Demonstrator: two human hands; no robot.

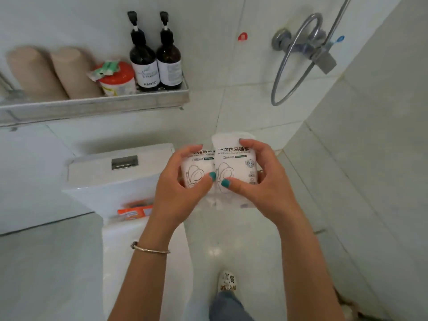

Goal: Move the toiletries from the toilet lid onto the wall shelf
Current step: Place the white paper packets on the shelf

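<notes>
Two white packets of disposable toilet seat covers are held side by side in front of me, to the right of the toilet tank. My left hand [178,188] grips the left packet [196,172]. My right hand [257,181] grips the right packet [234,165], which overlaps the left one slightly. An orange packet [135,212] lies on the toilet lid [125,246] against the tank. The wall shelf [97,105] at upper left carries two dark pump bottles [155,59], an orange-lidded tub [118,82] with a small green-white sachet [104,69] on top, and two beige cups [51,72].
The white toilet tank [111,174] with a metal flush button stands below the shelf. A shower tap with a looped hose [298,56] is on the wall at upper right. My foot in a patterned slipper [228,281] is on the tiled floor.
</notes>
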